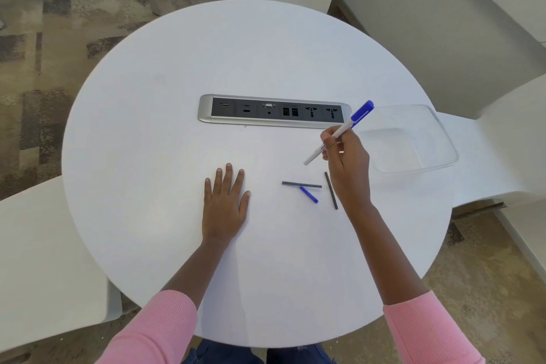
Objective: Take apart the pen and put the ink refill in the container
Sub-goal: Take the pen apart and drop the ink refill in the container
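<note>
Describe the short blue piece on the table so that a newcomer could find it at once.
On the round white table, look nearer than the silver socket panel, just left of the right hand holding the pen. Two thin dark rods lie there; the short blue piece slants away from the level one, and alone among them is blue and stubby.

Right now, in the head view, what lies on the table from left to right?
Left hand → horizontal dark rod → slanted dark rod → clear container. The right hand holding the pen overlaps the rods, so it is left out.
</note>
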Demonstrator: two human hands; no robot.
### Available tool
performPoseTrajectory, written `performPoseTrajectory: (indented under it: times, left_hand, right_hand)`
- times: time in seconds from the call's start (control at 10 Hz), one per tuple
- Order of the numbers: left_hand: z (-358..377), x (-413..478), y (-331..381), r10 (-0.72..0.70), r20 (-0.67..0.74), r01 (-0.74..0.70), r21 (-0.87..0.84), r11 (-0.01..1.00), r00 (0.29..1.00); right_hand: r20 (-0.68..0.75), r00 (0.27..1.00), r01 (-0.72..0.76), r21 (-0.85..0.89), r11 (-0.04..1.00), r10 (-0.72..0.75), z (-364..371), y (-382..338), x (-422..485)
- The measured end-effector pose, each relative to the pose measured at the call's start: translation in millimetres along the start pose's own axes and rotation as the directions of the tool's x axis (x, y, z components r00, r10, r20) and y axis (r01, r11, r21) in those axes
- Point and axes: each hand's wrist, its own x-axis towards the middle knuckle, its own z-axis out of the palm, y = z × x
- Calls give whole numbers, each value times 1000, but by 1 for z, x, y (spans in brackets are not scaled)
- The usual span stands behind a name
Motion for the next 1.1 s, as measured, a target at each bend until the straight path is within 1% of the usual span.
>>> performPoseTrajectory:
  times: [0.1,0.2,0.3,0.4,0.5,0.6,0.7,0.8,1.1]
  left_hand:
    - [1,0,0,4,-5,-4,4,1000,1000]
    - [1,0,-1,4,-9,-4,-1,1000,1000]
    - [2,1,0,8,-16,-8,-2,1000,1000]
    - [2,1,-1,7,-19,-7,-3,1000,1000]
    - [3,1,-1,11,-24,-10,3,1000,1000]
    - [5,1,-2,15,-43,-15,16,1000,999]
    - [7,1,-3,13,-60,-12,14,1000,998]
    - [8,1,-4,12,-55,-11,17,1000,998]
    - [11,2,-5,18,-49,-17,21,1000,999]
  right_hand:
    - [-3,1000,28,23,999,-28,0,-3,4]
    - [36,999,34,-7,999,-34,5,1,3]
    - [125,992,-5,-105,994,18,17,10,-2]
    - [224,970,-30,-266,964,92,32,23,-9]
    - [297,939,-62,-342,938,171,46,34,-19]
    - [353,908,-43,-457,889,225,60,44,-30]
    - [378,888,-17,-543,840,262,68,52,-38]
    - [381,882,-4,-584,812,279,69,56,-42]
    - [359,895,-7,-583,813,266,67,59,-44]
